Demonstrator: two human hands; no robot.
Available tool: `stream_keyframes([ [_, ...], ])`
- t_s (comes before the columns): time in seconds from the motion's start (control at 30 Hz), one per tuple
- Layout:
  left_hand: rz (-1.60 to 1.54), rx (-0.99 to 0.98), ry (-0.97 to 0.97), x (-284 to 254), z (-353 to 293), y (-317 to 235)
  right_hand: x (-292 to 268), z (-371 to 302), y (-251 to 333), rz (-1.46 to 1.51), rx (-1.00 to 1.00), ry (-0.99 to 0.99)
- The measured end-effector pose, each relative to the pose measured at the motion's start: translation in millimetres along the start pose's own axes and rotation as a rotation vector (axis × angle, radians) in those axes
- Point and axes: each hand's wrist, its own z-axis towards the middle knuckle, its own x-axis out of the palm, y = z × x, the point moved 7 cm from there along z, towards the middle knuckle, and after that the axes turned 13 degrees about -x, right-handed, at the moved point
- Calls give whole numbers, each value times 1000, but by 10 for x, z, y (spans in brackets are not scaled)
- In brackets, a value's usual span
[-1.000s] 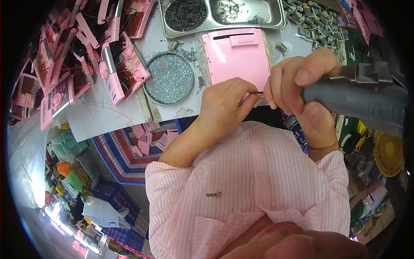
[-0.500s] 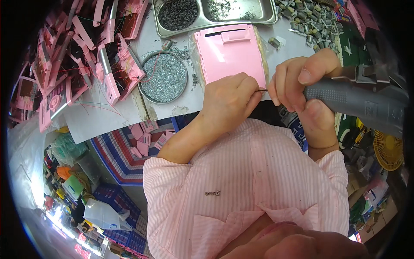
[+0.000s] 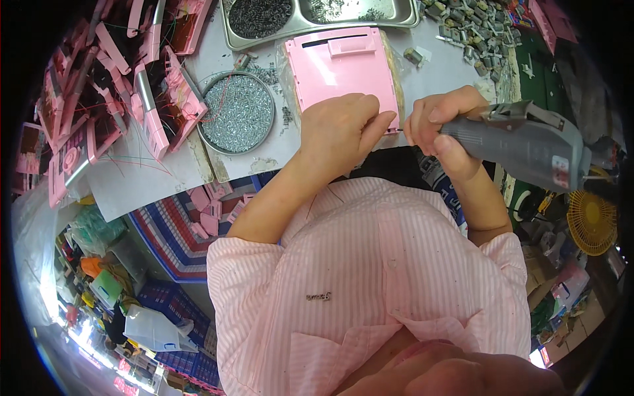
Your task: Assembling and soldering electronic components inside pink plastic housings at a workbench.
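A flat pink plastic casing (image 3: 340, 74), with a slot along its far end, lies on the table in front of me. My left hand (image 3: 338, 129) is curled over its near left part, the thumb pointing right. Whatever those closed fingers hold, if anything, is hidden. To the right, my right hand (image 3: 448, 129) wraps round the front of a grey electric screwdriver (image 3: 518, 150). The tool lies almost level, its back end to the right and its tip toward the left hand. Left of the casing stands a round dish (image 3: 236, 112) of small silvery screws.
A metal tray (image 3: 413, 14) with dark small parts in its compartments stands at the far edge. Several small motors (image 3: 472, 39) lie heaped at far right. Wired pink housings (image 3: 142, 99) pile up at left. Below the table edge is a striped basket (image 3: 162, 241); a yellow fan (image 3: 592, 221) stands at right.
The whole view has shifted slightly. My right hand and the screwdriver have swung, its back end now further left. The dark bit seen between my hands before is hardly visible now.
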Motion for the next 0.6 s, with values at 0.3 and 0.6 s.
stream_keyframes([
  [0.3,-112,68,-16,10,-96,10,81,-2,-49,-103,-32,129],
  [0.6,-209,108,-28,41,-183,-60,202,347,275,164,-151,135],
])
